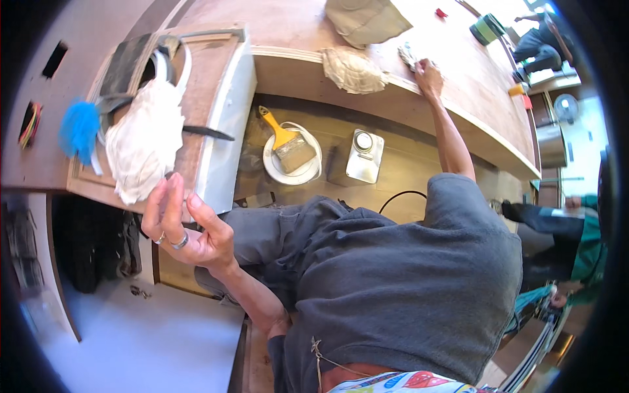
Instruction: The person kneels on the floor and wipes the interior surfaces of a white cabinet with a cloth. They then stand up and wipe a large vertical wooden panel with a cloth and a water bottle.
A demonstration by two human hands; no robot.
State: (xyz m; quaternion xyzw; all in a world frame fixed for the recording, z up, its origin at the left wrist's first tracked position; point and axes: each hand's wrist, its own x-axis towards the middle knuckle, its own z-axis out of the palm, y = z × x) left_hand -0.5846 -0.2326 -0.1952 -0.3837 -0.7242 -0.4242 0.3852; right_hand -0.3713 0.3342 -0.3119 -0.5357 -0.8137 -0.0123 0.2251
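My right hand (429, 78) presses a crumpled rag (407, 56) onto the plywood panel (471, 93), close to its front edge. A cream cloth (355, 70) drapes over that edge just left of it. My left hand (189, 228) is raised with curled fingers apart, rings on two of them, and nothing shows in its grasp. Just beyond its fingertips, a white cloth (145, 140) lies on a wooden box-like piece (209, 64). A black strip (209, 131) sticks out beside the cloth.
Below the panel, a yellow-handled paintbrush (287, 142) rests across a white tub (272, 172) beside a metal can (364, 157). Blue netting (78, 130) is at left. Folded tan material (366, 22) and a green container (486, 29) sit on the panel. Other people are at right.
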